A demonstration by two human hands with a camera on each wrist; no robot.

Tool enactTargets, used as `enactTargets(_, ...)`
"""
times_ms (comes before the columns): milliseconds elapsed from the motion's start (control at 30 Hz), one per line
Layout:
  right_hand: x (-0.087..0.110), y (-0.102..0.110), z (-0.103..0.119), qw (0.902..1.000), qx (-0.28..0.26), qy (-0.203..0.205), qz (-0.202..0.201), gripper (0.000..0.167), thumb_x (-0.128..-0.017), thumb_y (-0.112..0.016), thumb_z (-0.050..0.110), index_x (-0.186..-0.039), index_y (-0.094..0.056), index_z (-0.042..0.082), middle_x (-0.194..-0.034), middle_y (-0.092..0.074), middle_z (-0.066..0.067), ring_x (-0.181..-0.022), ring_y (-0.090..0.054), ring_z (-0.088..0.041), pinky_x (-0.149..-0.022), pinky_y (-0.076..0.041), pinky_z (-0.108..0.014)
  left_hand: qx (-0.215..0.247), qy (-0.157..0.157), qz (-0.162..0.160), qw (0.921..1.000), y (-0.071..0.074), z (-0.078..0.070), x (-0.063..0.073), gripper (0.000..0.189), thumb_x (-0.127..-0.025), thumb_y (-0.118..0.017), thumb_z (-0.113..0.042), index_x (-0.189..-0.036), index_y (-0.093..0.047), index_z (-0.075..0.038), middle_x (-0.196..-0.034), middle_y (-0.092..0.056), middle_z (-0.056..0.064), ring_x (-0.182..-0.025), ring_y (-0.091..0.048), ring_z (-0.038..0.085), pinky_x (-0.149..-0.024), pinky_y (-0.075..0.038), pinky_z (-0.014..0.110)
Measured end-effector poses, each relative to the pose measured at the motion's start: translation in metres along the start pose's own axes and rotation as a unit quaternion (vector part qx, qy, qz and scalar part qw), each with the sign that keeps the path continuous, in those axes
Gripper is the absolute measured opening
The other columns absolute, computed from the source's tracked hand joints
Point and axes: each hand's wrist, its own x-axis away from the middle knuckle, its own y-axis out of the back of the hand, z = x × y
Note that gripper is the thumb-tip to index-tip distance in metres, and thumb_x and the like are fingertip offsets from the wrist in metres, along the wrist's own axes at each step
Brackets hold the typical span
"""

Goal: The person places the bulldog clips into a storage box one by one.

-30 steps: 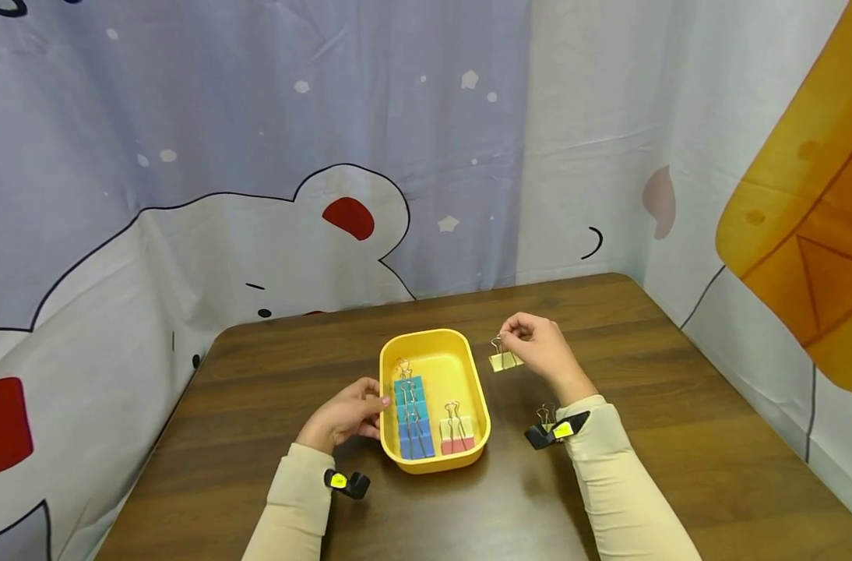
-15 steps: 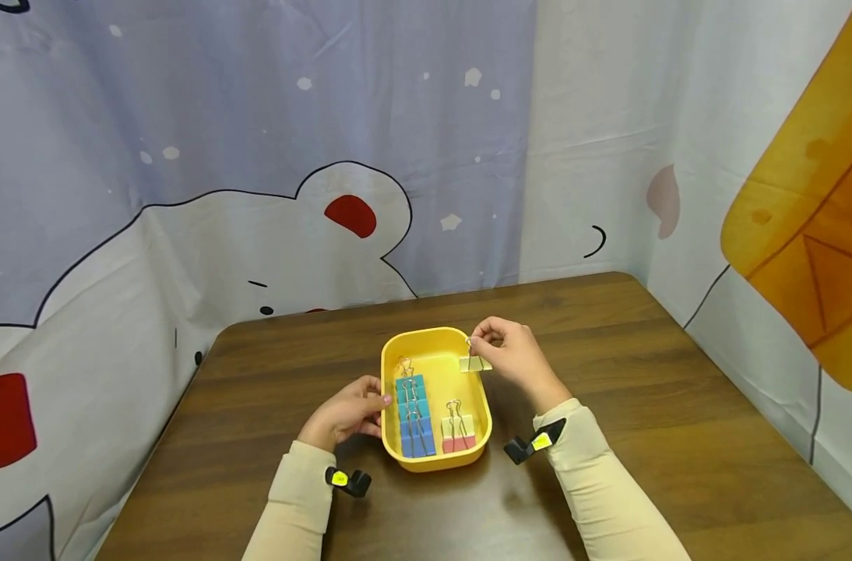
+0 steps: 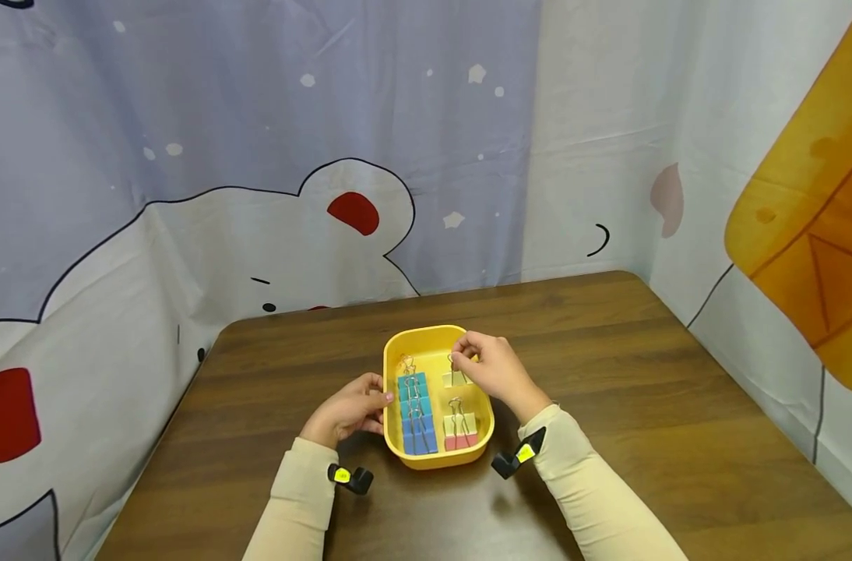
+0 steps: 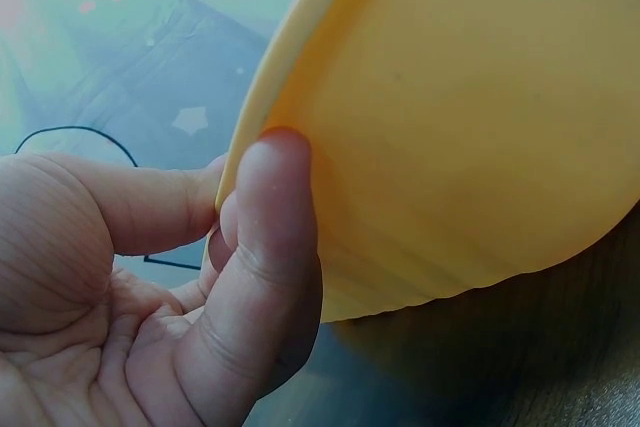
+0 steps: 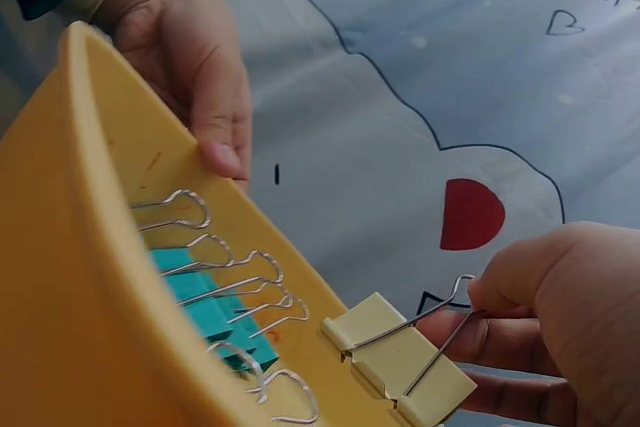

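A yellow plastic bin point(image 3: 438, 463) stands on the table, its left rim pinched between thumb and fingers of my left hand point(image 3: 347, 410). My right hand point(image 3: 494, 372) reaches over the right rim and pinches the wire handles of a pale yellow binder clip point(image 5: 405, 359), upright at the upper right inside the bin. Whether this clip touches the floor of the bin I cannot tell. Teal binder clips point(image 3: 412, 387) and blue binder clips point(image 3: 419, 438) form a column along the left wall. At the lower right sit another pale yellow clip point(image 3: 459, 425) and a pink one point(image 3: 462, 442).
Brown wooden table point(image 3: 286, 351) surrounds the bin. A printed curtain point(image 3: 468, 156) hangs behind the table and at both sides. A black wrist camera point(image 3: 352, 479) is strapped to the left sleeve and another wrist camera point(image 3: 519, 456) to the right one.
My right hand has carried the pale yellow binder clip leftward, from over the table beside the bin, across the right rim and down into the bin. My left hand keeps its hold.
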Motion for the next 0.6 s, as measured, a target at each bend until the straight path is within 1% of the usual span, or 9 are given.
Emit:
enactTargets(133,-0.001,-0.006,-0.005,0.9994,0.033,0.004,0.01,0.008,-0.094,-0.068,0.019,-0.086,-0.067,0.019,-0.074,-0.067,0.013,-0.071,-0.062,-0.013,-0.066,-0.048,-0.03,-0.001,0.0,0.003,1.0,0.0,-0.001,0.0,0.036,-0.103,-0.054,-0.006,-0.128,-0.032,0.007,-0.086,-0.059,0.013,-0.062,-0.057,0.015,-0.054,-0.059,0.027)
enactTargets(300,0.0,-0.011,-0.009,0.9983,0.05,0.008,0.029,0.009,-0.092,-0.067,0.016,-0.084,-0.066,0.02,-0.074,-0.068,0.013,-0.071,-0.061,-0.009,-0.069,-0.048,-0.03,0.001,-0.005,0.007,1.0,-0.001,-0.001,0.0,0.034,-0.103,-0.053,-0.005,-0.127,-0.031,0.007,-0.085,-0.058,0.012,-0.063,-0.057,0.015,-0.054,-0.059,0.027)
enactTargets(433,-0.001,-0.014,-0.01,0.9961,0.066,-0.002,0.059,0.008,-0.091,-0.067,0.015,-0.085,-0.065,0.02,-0.076,-0.068,0.012,-0.072,-0.061,-0.007,-0.067,-0.049,-0.027,0.001,-0.005,0.007,1.0,0.0,-0.001,0.0,0.034,-0.103,-0.053,-0.005,-0.126,-0.031,0.006,-0.084,-0.058,0.012,-0.063,-0.056,0.015,-0.054,-0.059,0.027)
enactTargets(533,0.0,-0.016,-0.01,0.9943,0.08,-0.002,0.071,0.008,-0.09,-0.068,0.014,-0.085,-0.065,0.018,-0.076,-0.069,0.011,-0.071,-0.06,-0.007,-0.064,-0.05,-0.028,0.0,-0.003,0.005,1.0,0.0,-0.001,0.0,0.033,-0.103,-0.053,-0.005,-0.126,-0.032,0.006,-0.084,-0.058,0.012,-0.062,-0.056,0.015,-0.054,-0.059,0.027)
enactTargets(567,0.0,-0.016,-0.01,0.9936,0.086,0.001,0.072,0.008,-0.09,-0.068,0.013,-0.084,-0.065,0.018,-0.076,-0.069,0.011,-0.07,-0.059,-0.007,-0.065,-0.05,-0.029,0.0,-0.004,0.005,1.0,0.0,-0.001,0.0,0.033,-0.103,-0.053,-0.005,-0.126,-0.032,0.006,-0.084,-0.058,0.012,-0.062,-0.056,0.015,-0.054,-0.059,0.027)
enactTargets(600,0.0,-0.016,-0.009,0.9929,0.094,0.006,0.074,0.008,-0.09,-0.068,0.013,-0.084,-0.065,0.018,-0.075,-0.069,0.011,-0.069,-0.059,-0.008,-0.07,-0.05,-0.031,0.0,-0.003,0.004,1.0,0.0,-0.001,0.0,0.033,-0.103,-0.053,-0.005,-0.126,-0.032,0.006,-0.084,-0.058,0.012,-0.062,-0.056,0.015,-0.054,-0.059,0.027)
